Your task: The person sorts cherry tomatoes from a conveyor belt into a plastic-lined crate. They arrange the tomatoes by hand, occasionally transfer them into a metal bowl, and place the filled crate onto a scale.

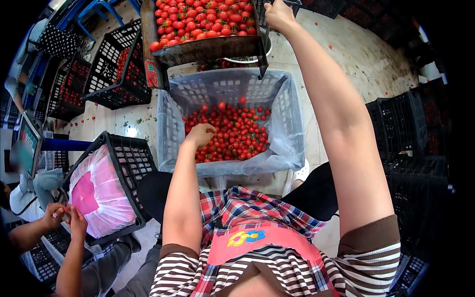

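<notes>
A crate (pixel 287 106) lined with clear plastic stands in front of me, partly filled with small red tomatoes (pixel 232 133). My left hand (pixel 200 134) rests on the tomatoes at the crate's left side, fingers curled into them. My right hand (pixel 278 15) reaches up and grips the right edge of a dark tray (pixel 208 49) heaped with more red tomatoes (pixel 203 20), which sits above the crate's far edge. A single tomato (pixel 242 100) shows just below the tray's lip.
A black crate with a pink and white plastic liner (pixel 101 193) stands at my left. Another person's hands (pixel 64 215) work beside it. Black crates with tomatoes (pixel 118 69) stand at the far left, and stacked black crates (pixel 405 128) at the right.
</notes>
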